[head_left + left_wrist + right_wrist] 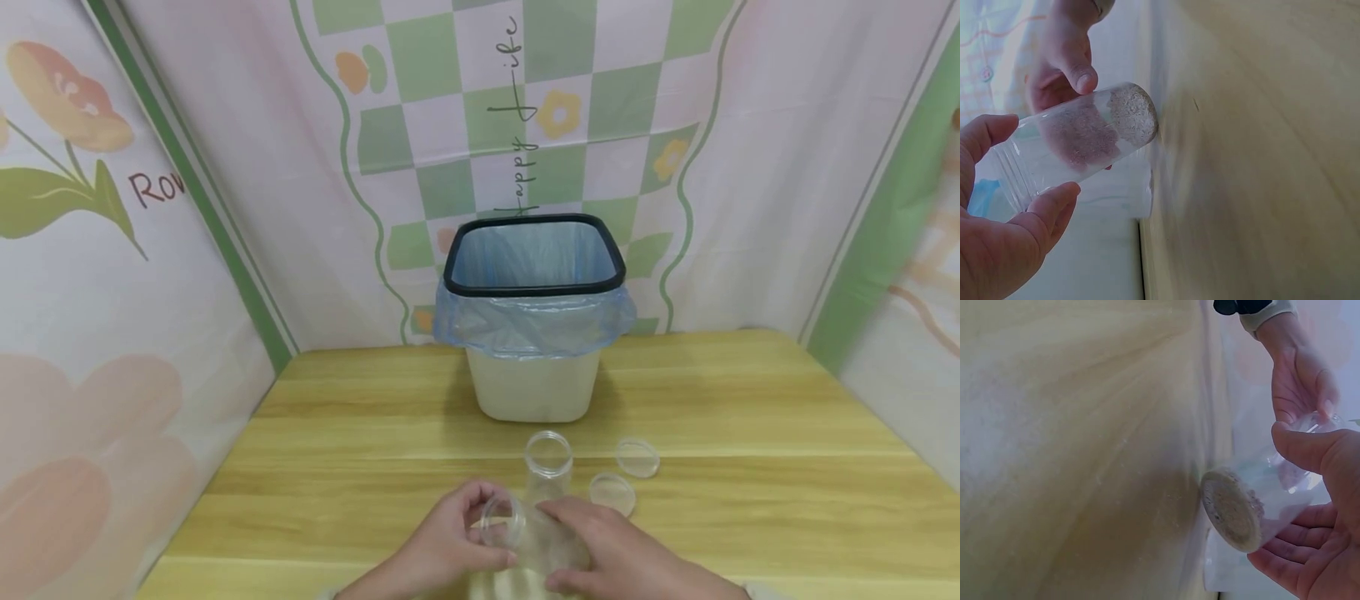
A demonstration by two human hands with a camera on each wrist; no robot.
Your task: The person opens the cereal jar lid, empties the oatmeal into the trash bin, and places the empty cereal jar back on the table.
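Both hands hold a clear plastic jar [543, 537], tilted, its uncapped mouth towards the left hand. Pale, flaky or grainy stuff [1135, 115] sits at the jar's bottom. My left hand [453, 533] grips the jar near its threaded mouth, thumb on one side and fingers on the other. Farther down, my right hand [618, 546] has its thumb and fingers around the body towards the base. In the right wrist view the jar's base [1232, 509] is right at the tabletop. Just beyond the hands a second clear jar [548, 483] stands upright, uncapped.
Two clear round lids, a nearer lid [612, 496] and a farther lid [637, 459], lie right of the standing jar. A white bin [535, 387] with a blue bag and black rim stands at the back of the wooden table [360, 450]. Printed curtains [225, 100] enclose the table.
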